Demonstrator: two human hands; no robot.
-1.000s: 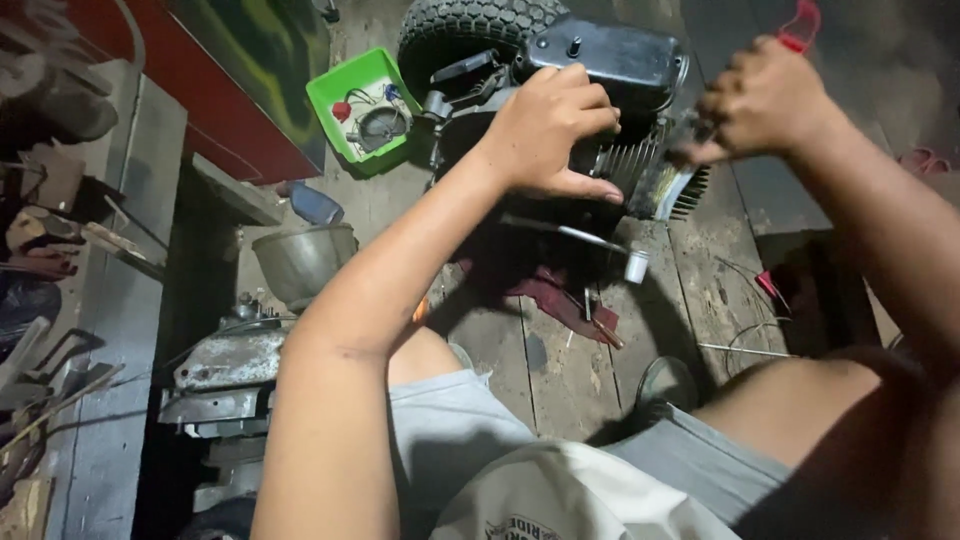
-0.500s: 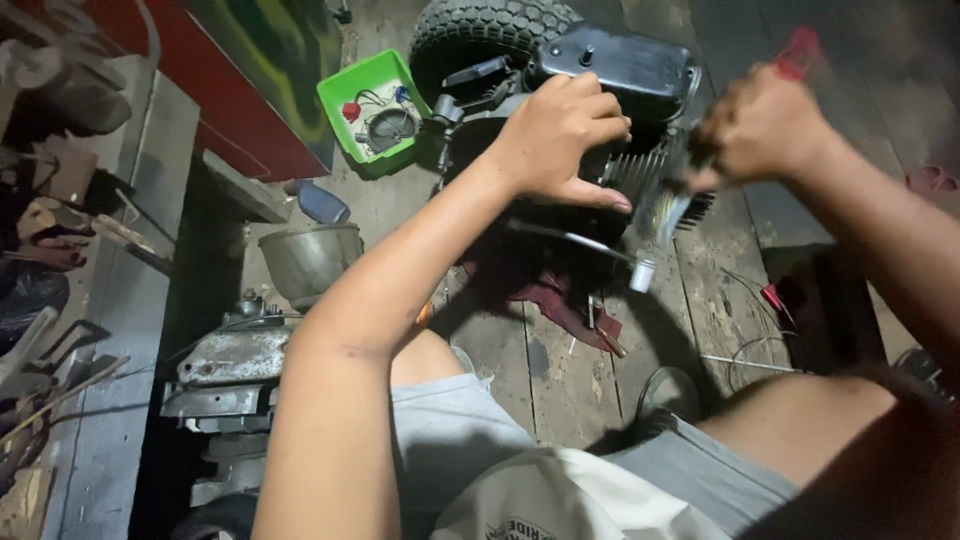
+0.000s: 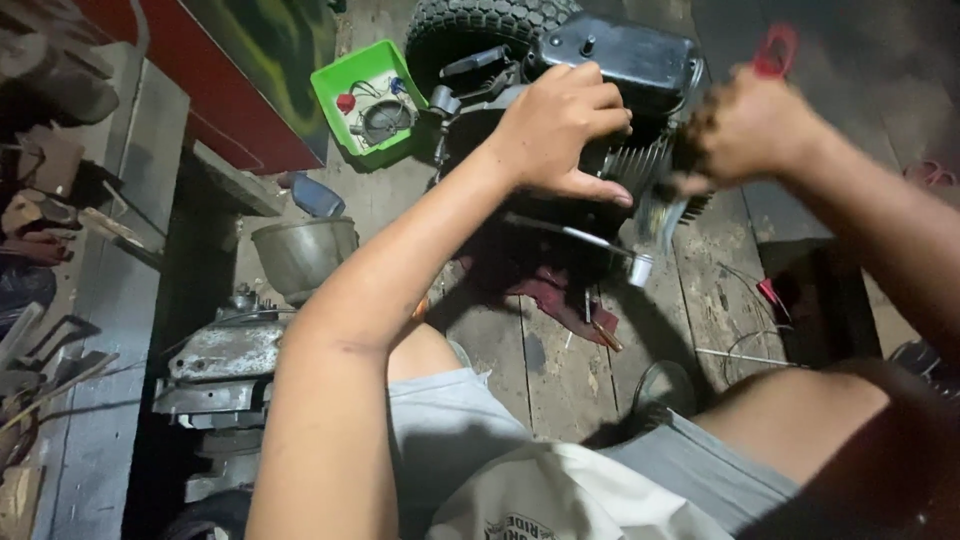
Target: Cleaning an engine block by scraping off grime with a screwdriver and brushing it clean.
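Observation:
A small black engine (image 3: 620,60) with metal cooling fins (image 3: 640,165) stands on the wooden floor in front of a knobby tyre (image 3: 470,25). My left hand (image 3: 560,125) grips the engine's body from above, thumb pressed against its lower side. My right hand (image 3: 745,130), blurred with motion, is closed on a tool with a red handle (image 3: 775,50) and sits against the fins on the engine's right side. A thin metal rod with a white tip (image 3: 640,268) sticks out below the engine.
A green plastic tray (image 3: 345,95) of small parts lies at the far left of the engine. A metal bowl (image 3: 300,255) and a grey engine casing (image 3: 225,350) sit to the left. A dark red rag (image 3: 555,295) and loose wires (image 3: 745,350) lie on the planks (image 3: 560,370). My knees fill the foreground.
My right hand has shifted slightly left and down along the fins with the red-handled tool. My left hand stays on the engine body. The view has tilted a little.

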